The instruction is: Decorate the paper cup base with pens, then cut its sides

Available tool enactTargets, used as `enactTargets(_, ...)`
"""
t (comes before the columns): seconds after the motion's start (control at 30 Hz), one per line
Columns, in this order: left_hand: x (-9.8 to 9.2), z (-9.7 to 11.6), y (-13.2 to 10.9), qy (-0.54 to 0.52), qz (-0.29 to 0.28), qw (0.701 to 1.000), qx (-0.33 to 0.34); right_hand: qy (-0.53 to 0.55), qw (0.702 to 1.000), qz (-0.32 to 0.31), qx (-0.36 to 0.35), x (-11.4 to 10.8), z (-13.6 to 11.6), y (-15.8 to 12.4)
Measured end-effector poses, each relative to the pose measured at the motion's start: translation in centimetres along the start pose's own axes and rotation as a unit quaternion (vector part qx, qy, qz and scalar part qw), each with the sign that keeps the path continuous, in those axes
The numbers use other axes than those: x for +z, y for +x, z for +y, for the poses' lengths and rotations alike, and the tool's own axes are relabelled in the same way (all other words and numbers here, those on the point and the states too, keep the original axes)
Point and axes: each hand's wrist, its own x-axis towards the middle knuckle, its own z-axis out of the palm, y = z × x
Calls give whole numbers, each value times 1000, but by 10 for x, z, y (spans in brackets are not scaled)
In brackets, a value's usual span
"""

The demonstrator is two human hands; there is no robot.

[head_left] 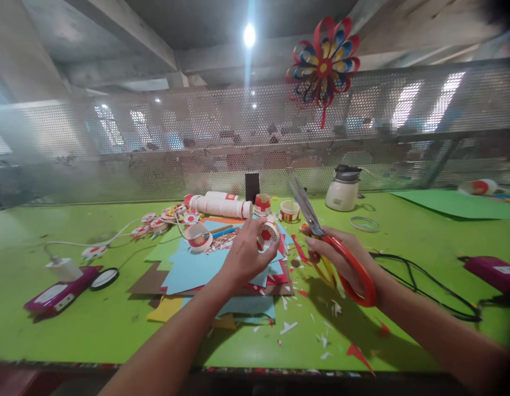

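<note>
My left hand (245, 250) grips a cut paper cup base (267, 235), round and white with a red centre, between thumb and fingers. Red-handled scissors (351, 269) are in my right hand (348, 250), their blades pointing up and slightly apart. Beneath my left hand lies a stack of coloured paper (197, 269), blue on top with brown and yellow sheets showing. White and red paper scraps (288, 328) are scattered below the scissors. Yellow-handled scissors (325, 273) seem to lie on the table, partly hidden behind my right hand.
Stacked paper cups (222, 206) lie behind the sheets, near several red-and-white discs (156, 224). A white jug (342, 192) stands at the back right. Purple power strips (61, 294) sit at both sides, with cables across the green table (135, 330). A paper flower (324, 67) hangs above.
</note>
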Motion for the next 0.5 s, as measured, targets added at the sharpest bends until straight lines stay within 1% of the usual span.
enactTargets(0.07,0,1,0,-26,4,999,-18,18,1000,-4,6,4,1,4)
enactTargets(0.17,1,4,0,-92,6,993,-78,27,999,-20,10,7,4,5)
enactTargets(0.23,0,8,0,-172,-12,978,-115,29,999,-31,3,8,8,5)
enactTargets(0.3,0,12,0,-266,-41,954,-133,39,999,-38,-7,7,11,4)
enactTargets(0.4,-2,18,-1,-381,-76,912,-130,40,998,-49,-29,4,11,1)
enactTargets(0.43,-2,20,-1,-397,-81,907,-119,34,997,-54,-37,3,10,0)
enactTargets(0.5,-4,24,-3,-402,-102,906,-83,42,996,-67,-51,3,6,-3)
